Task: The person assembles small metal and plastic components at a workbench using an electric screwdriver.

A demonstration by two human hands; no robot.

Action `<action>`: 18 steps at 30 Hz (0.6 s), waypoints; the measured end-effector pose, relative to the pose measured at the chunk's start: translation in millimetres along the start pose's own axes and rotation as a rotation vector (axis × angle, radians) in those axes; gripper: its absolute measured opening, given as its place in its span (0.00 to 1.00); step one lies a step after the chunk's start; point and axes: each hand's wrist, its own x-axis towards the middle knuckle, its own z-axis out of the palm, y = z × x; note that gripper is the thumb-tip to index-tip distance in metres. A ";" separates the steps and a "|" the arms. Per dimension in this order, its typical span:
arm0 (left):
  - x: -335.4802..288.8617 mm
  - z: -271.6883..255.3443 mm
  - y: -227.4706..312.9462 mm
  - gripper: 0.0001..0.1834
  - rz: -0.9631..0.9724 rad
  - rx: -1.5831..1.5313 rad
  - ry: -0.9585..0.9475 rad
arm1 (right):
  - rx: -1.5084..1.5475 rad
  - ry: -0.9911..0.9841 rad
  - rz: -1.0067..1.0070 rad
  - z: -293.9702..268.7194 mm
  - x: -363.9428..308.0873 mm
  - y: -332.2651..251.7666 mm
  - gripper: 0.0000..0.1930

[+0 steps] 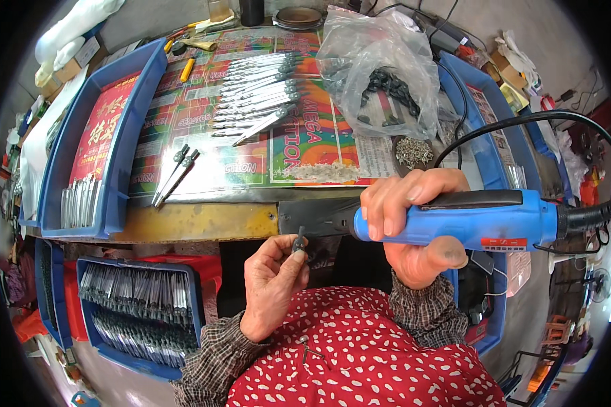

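My left hand (273, 281) pinches a small dark part (299, 245) upright between thumb and fingertips, just in front of the bench edge. To its right, my right hand (417, 203) is closed around a blue electric screwdriver (455, 225), fingers over the top and thumb underneath. The tool lies roughly level, its tip end pointing left toward the dark part, apart from it. A black cable leaves its right end. Beyond my hands, a pile of slim silver metal pieces (254, 98) with dark ends covers the middle of the bench. Two dark slim pieces (175, 175) lie nearer.
A clear plastic bag (346, 51) with dark parts and a dish of small screws (413, 153) stand at the right. Blue trays (122, 136) flank the bench. At lower left, another blue tray (198, 298) holds many dark-ended silver pieces. The black cable (523, 119) arches on the right.
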 end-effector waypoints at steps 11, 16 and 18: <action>6.5 5.6 -3.2 0.05 -0.266 -0.310 0.001 | 0.059 -0.151 0.011 1.3 -1.4 3.2 0.34; 8.8 9.1 -13.0 0.05 -0.181 -0.293 0.006 | 0.055 -0.116 0.043 9.2 -1.5 -1.7 0.33; 8.0 11.2 -15.9 0.05 -0.149 -0.254 0.030 | 0.081 -0.142 0.056 9.8 -0.9 -2.1 0.33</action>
